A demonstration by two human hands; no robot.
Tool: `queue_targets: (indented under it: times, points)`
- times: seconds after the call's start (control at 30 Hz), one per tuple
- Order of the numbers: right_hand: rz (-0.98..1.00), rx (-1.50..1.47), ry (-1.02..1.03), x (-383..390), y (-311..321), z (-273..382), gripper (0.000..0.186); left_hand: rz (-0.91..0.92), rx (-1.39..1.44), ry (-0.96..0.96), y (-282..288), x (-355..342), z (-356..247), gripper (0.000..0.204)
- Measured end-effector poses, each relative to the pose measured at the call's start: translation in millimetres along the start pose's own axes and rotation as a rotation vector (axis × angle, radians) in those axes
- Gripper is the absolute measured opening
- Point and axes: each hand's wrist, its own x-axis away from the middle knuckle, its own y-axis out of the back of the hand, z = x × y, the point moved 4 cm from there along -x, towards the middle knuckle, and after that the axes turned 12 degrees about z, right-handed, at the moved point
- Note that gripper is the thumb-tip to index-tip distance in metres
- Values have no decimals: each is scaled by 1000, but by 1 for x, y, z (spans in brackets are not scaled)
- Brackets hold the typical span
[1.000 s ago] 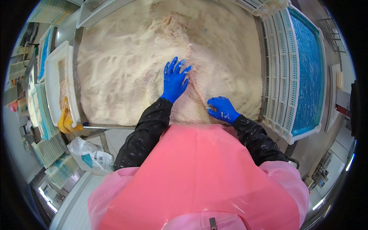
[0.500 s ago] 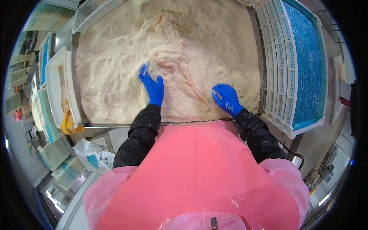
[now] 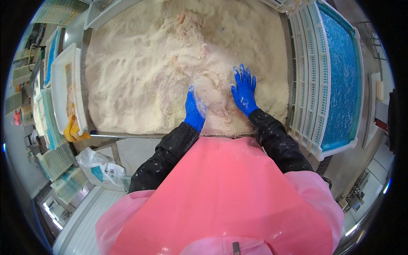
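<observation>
Pale crumbs point(image 3: 123, 85) spread across a metal-edged tray point(image 3: 110, 135)

Our blue-gloved left hand point(image 3: 195, 111) stands roughly edge-on in the crumbs by the tray's near edge, fingers straight and close together; we cannot tell whether it grips anything. Our right hand point(image 3: 244, 91), gloved alike, is apart from it, palm down over the crumbs on the right, fingers straight and spread. Beyond both, toward the far side, we see a pink lump point(image 3: 189, 23) partly coated in crumbs. Stacked white crates point(image 3: 312, 85) stand just right of the tray, and a white tub point(image 3: 60, 87) just left.
</observation>
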Motion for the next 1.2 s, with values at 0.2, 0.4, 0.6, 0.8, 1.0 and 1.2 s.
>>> queue_targets:
  times: [0.2, 0.4, 0.6, 0.8, 1.0, 1.2]
  points:
    - [72, -70, 85, 4, -22, 34, 64, -169, 900, 142, -47, -17, 20, 42]
    - [53, 17, -84, 33, -30, 10, 67, -125, 528, 291, -41, 16, 31, 38]
    - [68, -433, 238, 31, 8, 72, 58, -20, 987, 206, -63, -1, 51, 53]
    - [-328, -196, -490, 18, -53, 50, 55, 287, 1247, 324, -96, -16, -3, 62]
    - [12, -430, -134, 47, -9, 12, 39, 157, 1266, 386, -65, 12, -1, 71]
    - [412, -1531, -137, 60, 76, 35, 34, 134, 679, 484, -41, 24, -7, 65]
